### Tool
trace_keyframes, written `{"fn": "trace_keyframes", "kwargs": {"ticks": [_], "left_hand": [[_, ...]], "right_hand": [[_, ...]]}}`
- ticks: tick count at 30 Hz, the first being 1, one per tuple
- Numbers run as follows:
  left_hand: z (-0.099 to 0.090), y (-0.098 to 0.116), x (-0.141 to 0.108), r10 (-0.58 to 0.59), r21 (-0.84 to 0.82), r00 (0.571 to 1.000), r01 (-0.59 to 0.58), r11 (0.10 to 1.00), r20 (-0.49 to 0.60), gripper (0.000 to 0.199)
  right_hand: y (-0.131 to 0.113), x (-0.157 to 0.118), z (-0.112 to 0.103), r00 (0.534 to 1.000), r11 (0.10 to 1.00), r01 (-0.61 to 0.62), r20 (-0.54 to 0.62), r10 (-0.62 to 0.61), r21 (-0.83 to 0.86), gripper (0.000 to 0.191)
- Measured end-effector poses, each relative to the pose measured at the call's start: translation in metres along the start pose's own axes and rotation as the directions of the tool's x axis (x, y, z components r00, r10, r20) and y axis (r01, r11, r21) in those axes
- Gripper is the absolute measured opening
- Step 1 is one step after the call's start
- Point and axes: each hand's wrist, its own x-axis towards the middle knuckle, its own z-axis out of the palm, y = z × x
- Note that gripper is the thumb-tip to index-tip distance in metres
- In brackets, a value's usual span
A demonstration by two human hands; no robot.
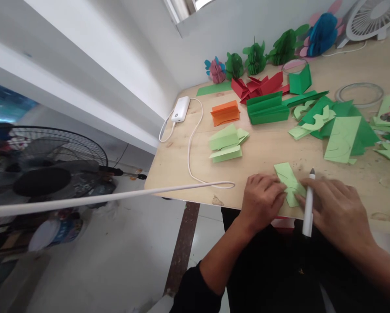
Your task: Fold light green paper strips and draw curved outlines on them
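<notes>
A small light green paper piece [287, 174] with pen lines lies at the table's front edge between my hands. My left hand [263, 201], its fingers curled together, presses on the paper's left side. My right hand [340, 213] is at the paper's right side, where thumb and fingertips pinch its edge. A white pen [308, 206] rests against the right hand's fingers, tip pointing away from me. Folded light green papers [226, 141] lie to the left behind the hands. A larger light green sheet [342, 139] with drawn curves lies behind my right hand.
Orange [225, 113], red [258, 87] and dark green folded papers [268, 108] lie farther back. Several paper ornaments [255, 58] and a white fan [374, 17] stand along the wall. A white power bank [181, 108] has a cable crossing the left side. Tape rings [360, 94] lie right.
</notes>
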Motion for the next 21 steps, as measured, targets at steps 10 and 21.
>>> {"fn": "trace_keyframes", "kwargs": {"ticks": [10, 21], "left_hand": [[-0.012, -0.02, 0.081, 0.146, 0.075, 0.913, -0.188, 0.979, 0.382, 0.037], [-0.028, -0.02, 0.08, 0.059, 0.203, 0.863, -0.184, 0.962, 0.501, 0.013]], "right_hand": [[0.002, -0.003, 0.002, 0.959, 0.956, -0.277, 0.081, 0.27, 0.099, 0.026], [0.008, -0.003, -0.05, 0.798, 0.777, -0.601, 0.189, 0.572, 0.187, 0.046]]}}
